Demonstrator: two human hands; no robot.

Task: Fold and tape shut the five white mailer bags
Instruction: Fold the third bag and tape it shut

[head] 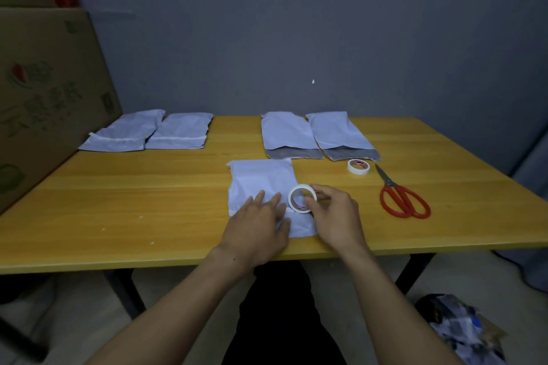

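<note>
A white mailer bag lies in front of me near the table's front edge. My left hand presses flat on its lower part with straight fingers. My right hand holds a white tape roll upright on the bag, thumb and fingers curled round it. Two taped bags lie at the back left. Two bags with open grey flaps lie at the back right.
A second tape roll lies flat right of the bag, with red-handled scissors beside it. A large cardboard box stands at the table's left end. A bag of scraps sits on the floor, lower right.
</note>
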